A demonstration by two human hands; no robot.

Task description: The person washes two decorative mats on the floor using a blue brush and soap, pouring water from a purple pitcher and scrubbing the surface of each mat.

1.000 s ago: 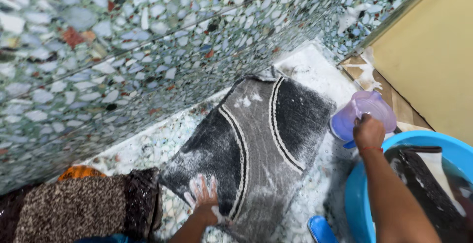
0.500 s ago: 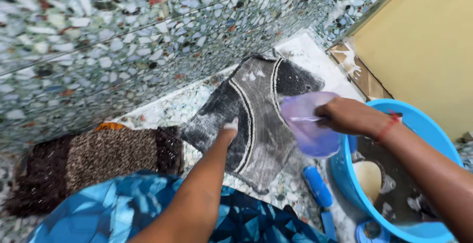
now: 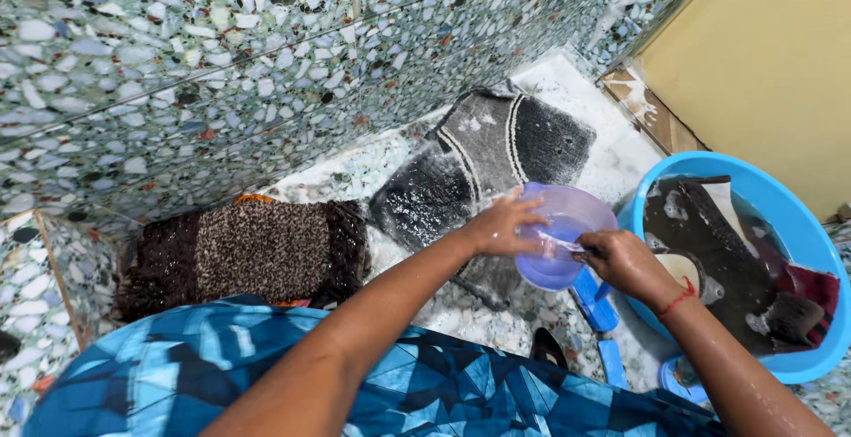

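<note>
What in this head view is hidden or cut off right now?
- Jug contents: both hands cover its rim; left hand, right hand.
- Dark mat: its near end lies under the jug and left hand.
- Tub: right side cut by the frame edge; murky water hides what is submerged.
- Blue brush: partly under the right hand.

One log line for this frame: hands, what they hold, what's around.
left hand: on rim of purple jug | right hand: grips jug handle | below: soapy grey mat | right: blue tub with soaking laundry | left: brown mat
</note>
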